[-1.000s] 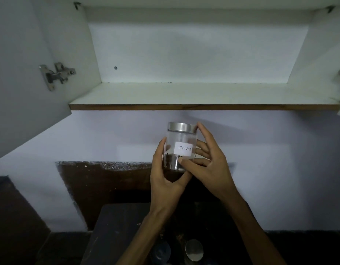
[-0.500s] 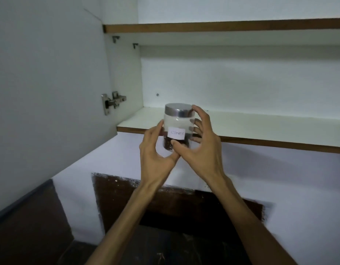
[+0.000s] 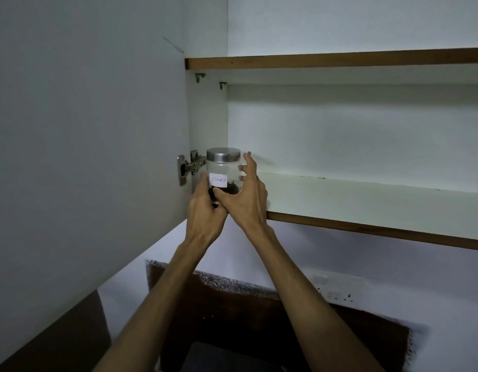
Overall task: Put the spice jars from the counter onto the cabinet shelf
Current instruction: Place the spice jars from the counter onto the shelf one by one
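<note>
A clear glass spice jar (image 3: 223, 167) with a metal lid and a white label reading "Cloves" holds dark cloves at its bottom. It is upright at the left end of the white lower cabinet shelf (image 3: 353, 200), at shelf height. My left hand (image 3: 204, 210) grips its lower left side. My right hand (image 3: 246, 194) curls round its right side, thumb across the front below the label. The hands hide the jar's base, so I cannot tell whether it rests on the shelf.
The open cabinet door (image 3: 85, 157) stands close on the left, its metal hinge (image 3: 188, 167) right beside the jar. An upper shelf (image 3: 340, 60) runs above. Below are a white wall and a dark patch (image 3: 259, 318).
Both hands have lifted the jar from below the shelf up to its left end. The view has tilted upward and the counter has dropped out of sight.
</note>
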